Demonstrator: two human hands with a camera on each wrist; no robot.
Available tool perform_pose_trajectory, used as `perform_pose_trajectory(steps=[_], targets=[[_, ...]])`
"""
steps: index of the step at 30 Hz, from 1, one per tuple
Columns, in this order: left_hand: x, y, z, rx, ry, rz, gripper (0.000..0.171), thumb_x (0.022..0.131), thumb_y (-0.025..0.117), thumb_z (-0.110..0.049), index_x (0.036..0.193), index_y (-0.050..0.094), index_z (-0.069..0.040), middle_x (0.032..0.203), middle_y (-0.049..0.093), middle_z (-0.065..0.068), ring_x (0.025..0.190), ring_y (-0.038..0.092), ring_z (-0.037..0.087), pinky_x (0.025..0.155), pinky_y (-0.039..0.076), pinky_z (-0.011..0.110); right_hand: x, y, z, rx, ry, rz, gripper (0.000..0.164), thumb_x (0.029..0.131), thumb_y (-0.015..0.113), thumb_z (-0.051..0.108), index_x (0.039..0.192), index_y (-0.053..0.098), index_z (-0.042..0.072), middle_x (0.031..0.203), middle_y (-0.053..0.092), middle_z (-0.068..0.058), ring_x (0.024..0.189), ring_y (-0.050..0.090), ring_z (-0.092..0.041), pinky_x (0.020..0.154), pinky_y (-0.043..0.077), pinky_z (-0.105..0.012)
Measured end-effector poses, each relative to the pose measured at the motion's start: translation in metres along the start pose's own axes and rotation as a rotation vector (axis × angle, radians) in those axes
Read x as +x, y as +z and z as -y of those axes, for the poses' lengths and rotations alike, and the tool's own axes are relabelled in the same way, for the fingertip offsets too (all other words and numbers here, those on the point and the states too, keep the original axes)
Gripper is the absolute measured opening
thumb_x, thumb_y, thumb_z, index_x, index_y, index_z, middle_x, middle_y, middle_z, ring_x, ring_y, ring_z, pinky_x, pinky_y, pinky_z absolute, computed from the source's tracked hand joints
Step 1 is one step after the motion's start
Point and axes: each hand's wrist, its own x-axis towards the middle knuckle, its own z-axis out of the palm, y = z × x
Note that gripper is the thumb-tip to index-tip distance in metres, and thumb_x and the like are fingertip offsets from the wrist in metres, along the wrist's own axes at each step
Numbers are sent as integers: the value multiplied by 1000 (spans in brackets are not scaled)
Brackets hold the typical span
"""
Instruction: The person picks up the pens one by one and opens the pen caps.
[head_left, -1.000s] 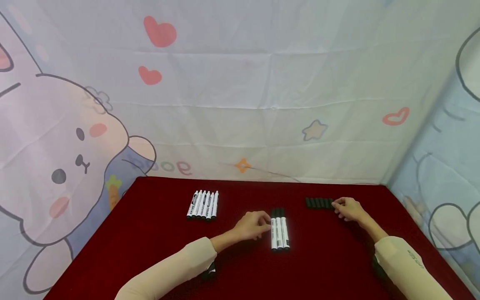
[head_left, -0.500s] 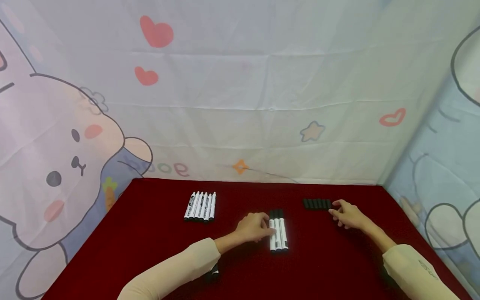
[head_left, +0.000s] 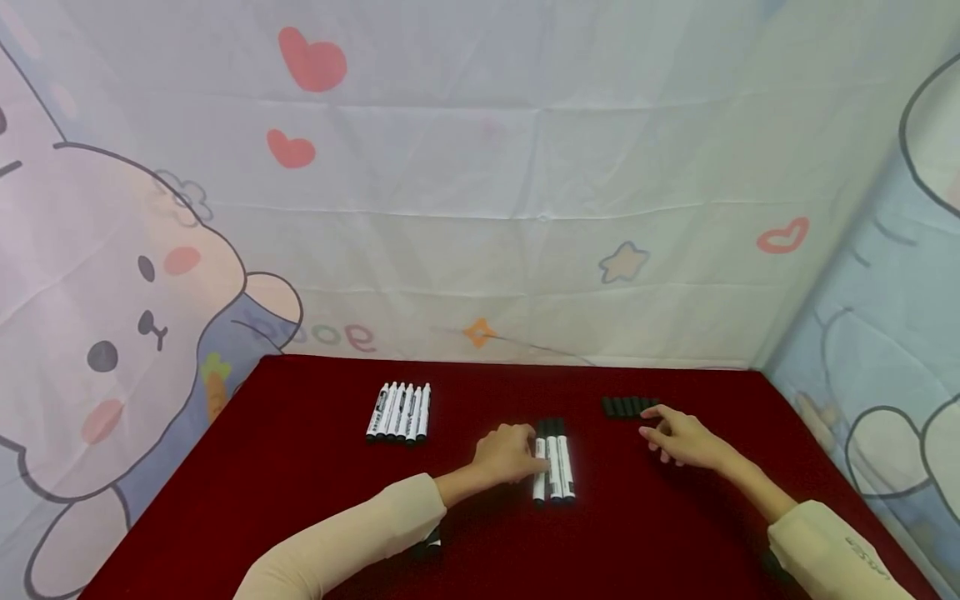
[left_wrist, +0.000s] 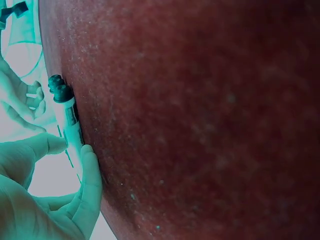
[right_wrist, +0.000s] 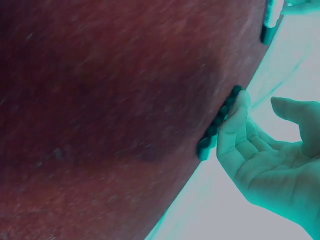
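Three white markers with black caps lie side by side mid-table. My left hand (head_left: 504, 454) pinches the leftmost marker (head_left: 539, 490) between thumb and finger; a narrow gap parts it from the other two markers (head_left: 561, 477). In the left wrist view the fingers flank the white barrel of a marker (left_wrist: 69, 120). My right hand (head_left: 686, 439) hovers with loosely bent fingers just in front of a row of black marker caps (head_left: 624, 407), holding nothing. In the right wrist view its thumb and fingers are apart, and a fingertip overlaps the cap row (right_wrist: 218, 122).
Several capless white markers (head_left: 399, 413) lie in a row at the back left of the red table (head_left: 300, 467). A dark object with a white patch (head_left: 431, 542) shows partly behind my left sleeve. A printed cloth (head_left: 540, 167) hangs behind the table.
My left hand has taken hold of the leftmost marker and shifted it slightly left from the other two. The right hand has moved a little left and toward me along the caps.
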Motion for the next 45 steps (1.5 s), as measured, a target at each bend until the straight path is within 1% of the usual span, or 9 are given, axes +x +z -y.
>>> perform_pose_trajectory(steps=[4, 8, 12, 19, 25, 28, 32, 38, 45], targets=[[0, -2, 2, 82, -11, -22, 45, 82, 82, -34, 117, 72, -7, 65, 64, -6, 48, 51, 4, 45, 37, 22, 3, 3, 10, 4, -35, 23, 47, 107, 54, 17, 138, 44, -17, 88, 70, -11, 65, 61, -11, 52, 51, -25], [-1, -8, 5, 100, -15, -38, 45, 80, 84, -29, 118, 73, -9, 80, 70, -1, 57, 51, 6, 48, 39, 24, 5, 7, 17, -5, -58, 50, 46, 107, 53, 19, 137, 45, -16, 89, 70, -10, 64, 61, -10, 52, 51, -25], [-8, -17, 10, 27, -29, -18, 42, 81, 84, -26, 116, 73, -7, 88, 75, 4, 60, 56, 8, 50, 41, 24, 6, 12, 21, 0, -75, 79, 46, 107, 54, 19, 137, 46, -15, 89, 70, -10, 64, 61, -12, 52, 52, -25], [-18, -37, 26, -130, -38, 9, 37, 84, 78, -22, 116, 72, -5, 88, 77, 5, 67, 63, 9, 53, 44, 24, 3, 18, 23, 19, -84, 100, 43, 107, 54, 18, 136, 48, -12, 89, 69, -9, 64, 60, -12, 52, 51, -25], [-23, -49, 36, -371, 40, 43, 34, 90, 74, -12, 118, 67, 5, 84, 74, 15, 65, 66, 17, 55, 51, 21, 8, 23, 26, 27, -100, 130, 42, 107, 54, 19, 135, 49, -13, 88, 68, -8, 64, 60, -12, 51, 51, -25], [-26, -52, 37, -428, 91, 60, 33, 92, 73, -11, 120, 66, 6, 88, 74, 18, 70, 69, 25, 58, 54, 22, 11, 27, 30, 32, -116, 144, 42, 107, 54, 19, 135, 50, -12, 89, 68, -8, 65, 61, -12, 52, 51, -25], [-28, -53, 36, -441, 154, 98, 33, 93, 73, -12, 121, 66, 5, 94, 73, 17, 76, 71, 29, 60, 55, 22, 15, 33, 35, 64, -127, 168, 41, 108, 52, 19, 135, 51, -10, 92, 69, -9, 68, 62, -11, 55, 53, -26], [-31, -51, 31, -378, 233, 137, 33, 92, 76, -13, 120, 69, 2, 98, 74, 13, 79, 66, 10, 67, 51, 19, 21, 43, 46, 112, -134, 202, 41, 110, 47, 23, 136, 53, -8, 92, 69, -9, 69, 63, -11, 57, 55, -28], [-33, -44, 30, -381, 272, 127, 33, 89, 79, -13, 116, 71, 1, 96, 74, 13, 80, 64, 5, 71, 49, 18, 27, 56, 60, 138, -113, 252, 38, 111, 44, 28, 128, 62, 0, 92, 69, -9, 73, 65, -15, 59, 54, -27]])
